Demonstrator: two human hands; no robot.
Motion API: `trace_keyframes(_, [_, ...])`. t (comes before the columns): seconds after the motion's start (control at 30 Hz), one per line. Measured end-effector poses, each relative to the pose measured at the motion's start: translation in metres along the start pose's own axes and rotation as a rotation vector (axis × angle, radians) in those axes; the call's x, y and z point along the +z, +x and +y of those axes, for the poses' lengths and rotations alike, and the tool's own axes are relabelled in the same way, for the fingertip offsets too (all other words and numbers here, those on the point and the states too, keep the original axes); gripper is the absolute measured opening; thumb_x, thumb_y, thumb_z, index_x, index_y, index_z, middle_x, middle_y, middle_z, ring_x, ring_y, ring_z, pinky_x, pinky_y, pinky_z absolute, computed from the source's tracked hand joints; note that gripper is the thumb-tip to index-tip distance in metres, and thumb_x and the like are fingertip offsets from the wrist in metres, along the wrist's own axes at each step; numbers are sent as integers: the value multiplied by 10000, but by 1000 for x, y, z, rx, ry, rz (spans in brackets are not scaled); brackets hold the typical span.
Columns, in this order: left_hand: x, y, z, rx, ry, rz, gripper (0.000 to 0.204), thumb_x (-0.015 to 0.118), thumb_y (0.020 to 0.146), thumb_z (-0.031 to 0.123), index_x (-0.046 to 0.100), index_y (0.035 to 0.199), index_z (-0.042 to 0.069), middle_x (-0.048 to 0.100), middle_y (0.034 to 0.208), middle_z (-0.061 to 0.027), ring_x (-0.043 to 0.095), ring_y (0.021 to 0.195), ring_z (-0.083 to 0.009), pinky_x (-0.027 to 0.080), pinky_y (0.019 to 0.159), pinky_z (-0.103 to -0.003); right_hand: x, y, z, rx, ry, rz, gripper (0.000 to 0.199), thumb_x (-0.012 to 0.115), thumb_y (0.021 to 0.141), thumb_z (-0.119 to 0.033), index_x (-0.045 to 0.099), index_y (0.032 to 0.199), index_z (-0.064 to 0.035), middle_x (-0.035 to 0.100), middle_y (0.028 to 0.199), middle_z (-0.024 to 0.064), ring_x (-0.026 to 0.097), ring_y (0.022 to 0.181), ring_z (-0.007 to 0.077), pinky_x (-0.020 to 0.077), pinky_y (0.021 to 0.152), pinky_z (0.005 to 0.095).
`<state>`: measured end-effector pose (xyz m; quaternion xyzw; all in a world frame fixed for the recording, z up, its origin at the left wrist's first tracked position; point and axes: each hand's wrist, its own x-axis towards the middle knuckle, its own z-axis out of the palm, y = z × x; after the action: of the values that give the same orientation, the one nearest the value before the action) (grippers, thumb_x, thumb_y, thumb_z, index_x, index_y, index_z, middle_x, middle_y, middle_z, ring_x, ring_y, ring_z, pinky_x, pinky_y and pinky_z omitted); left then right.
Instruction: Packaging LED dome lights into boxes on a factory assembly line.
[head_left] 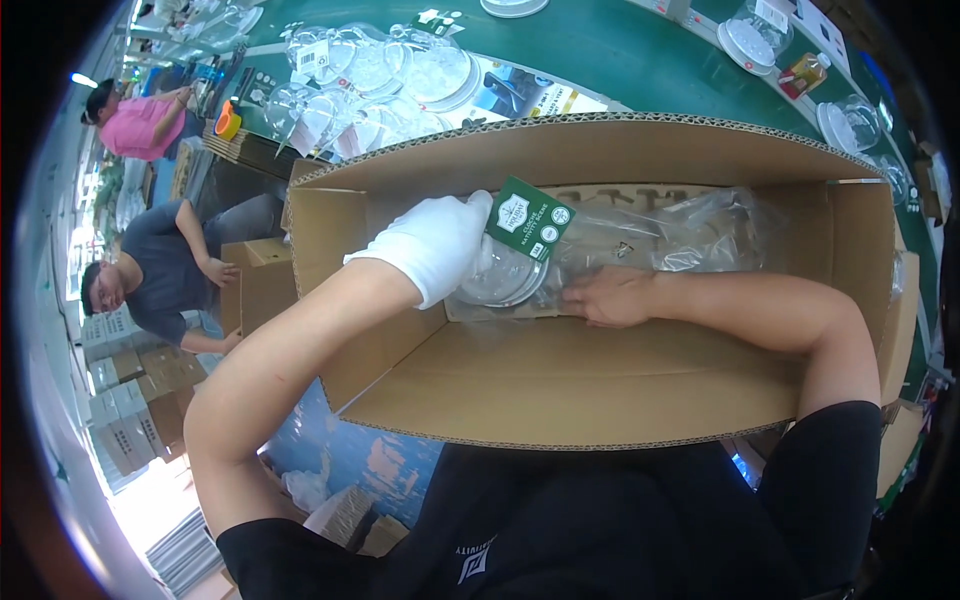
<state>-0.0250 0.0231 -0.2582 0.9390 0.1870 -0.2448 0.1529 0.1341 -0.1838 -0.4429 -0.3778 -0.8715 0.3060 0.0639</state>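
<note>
Glass lid (pixel 497 277) with a green hang tag (pixel 529 219) sits inside the open cardboard box (pixel 560 385), low against the far wall, toward the box's left half. Left hand (pixel 437 243), in a white glove, is on top of the lid; fingers curl over its rim and hold it, tag sticking up just beside the fingertips. Right hand (pixel 612 296) is bare, laid flat on the box floor just right of the lid, fingers spread narrow and pointing left, touching the lid's edge or the clear plastic wrap (pixel 680 235) under it; cannot tell which. The wrap runs crumpled along the far wall from the lid to the box's right end. Both forearms reach down into the box over its near wall. Beyond the box, on the green surface (pixel 620 50), lies a heap of more clear glass lids (pixel 370 85) with tags, and a few single lids stand further right. To the left, two other people are at work: one in a grey shirt (pixel 165 262) bent over a smaller carton (pixel 262 280), one in a pink shirt (pixel 140 125) further back.
</note>
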Motion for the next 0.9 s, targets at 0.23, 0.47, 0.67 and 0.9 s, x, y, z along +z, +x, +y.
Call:
trace_keyframes(0.23, [3,0,-1,-23,-4,-13,255,570,895,191,541,1045,-13,665,793,-283,665,778,-457,544,735,-526,-13,11,4,498,-38,345,435,712,855,-198,536,1200,1,561,1222,214,577,1151,390,520,945,472])
trace_keyframes(0.47, [2,2,0,-22,8,9,255,568,899,194,538,1042,-16,662,790,-281,661,768,-464,542,731,-524,-7,20,25,844,511,235,440,811,757,-171,603,1109,-8,695,1033,205,669,997,372,534,871,427])
trace_keyframes(0.67, [-1,2,-6,-29,-20,-25,258,570,902,193,537,1041,-22,665,817,-284,663,806,-463,540,749,-518,-38,19,-18,590,515,-7,232,742,764,-107,692,985,-58,706,997,134,675,970,341,532,840,419])
trace_keyframes(0.9, [4,5,-3,7,7,-42,281,574,906,206,544,1063,-25,672,839,-284,664,818,-460,537,757,-512,-39,6,-17,69,628,5,186,592,888,-79,668,1057,-77,681,942,135,640,961,330,493,871,437])
